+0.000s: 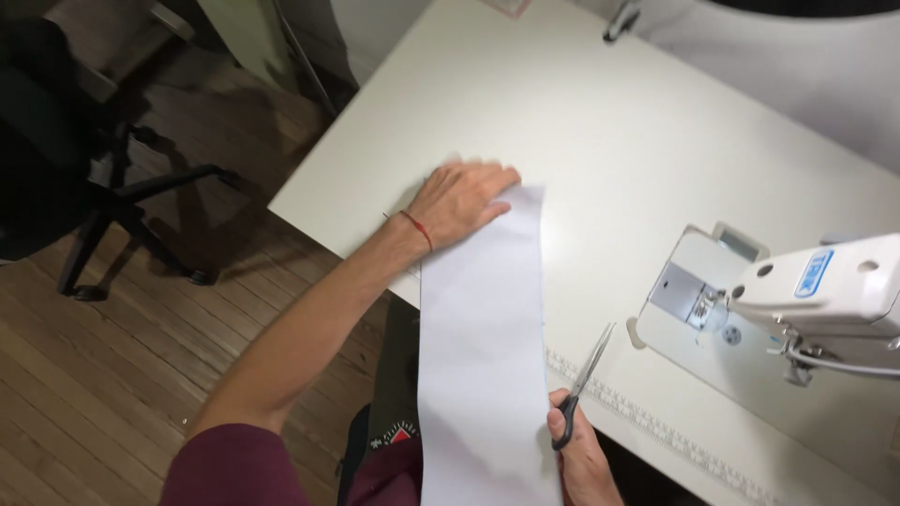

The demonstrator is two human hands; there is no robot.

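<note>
On the bench, by the strip: a long white strip runs from the near edge, where it hangs over toward the person's lap, away to its far end under the left hand.
Strip's long axis: near-to-far across the bench, far end tipped slightly right.
Left hand: lies flat, fingers spread, pressing the strip's far-left corner; it clamps nothing.
Right hand: just right of the strip's near part, its grip wrapped around the black handles of the scissors.
Scissors: blades almost together, tips pointing away and rightward, lying along the strip's right edge, just beside it.
Nearer hand for cutting: the right.
Right of the strip: a white sewing machine.
</note>
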